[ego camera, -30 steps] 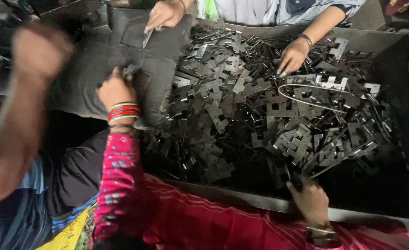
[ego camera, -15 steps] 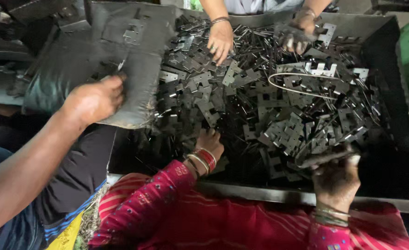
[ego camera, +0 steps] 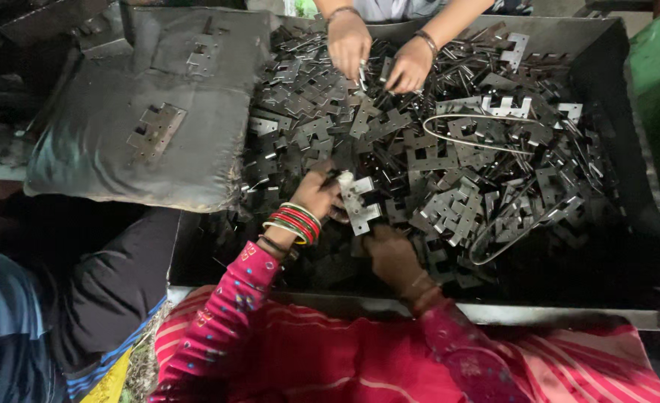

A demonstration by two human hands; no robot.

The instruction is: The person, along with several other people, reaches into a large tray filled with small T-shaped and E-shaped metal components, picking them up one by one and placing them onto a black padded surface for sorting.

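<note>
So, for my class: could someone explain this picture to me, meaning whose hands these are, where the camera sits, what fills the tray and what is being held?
The picture comes from a camera worn on a person's head, looking down at their own two bare hands. Those come up from the bottom edge in pink patterned sleeves. The left hand, with red and green bangles at the wrist, and the right hand meet over a flat grey metal plate with holes, which they seem to hold between them. They work over a big dark metal tray heaped with similar notched metal plates; a thin wire loop lies on the heap. At the top, another person's two hands pick through the same pile. To the left lies a worn dark cushion with a few plates resting on it.
</note>
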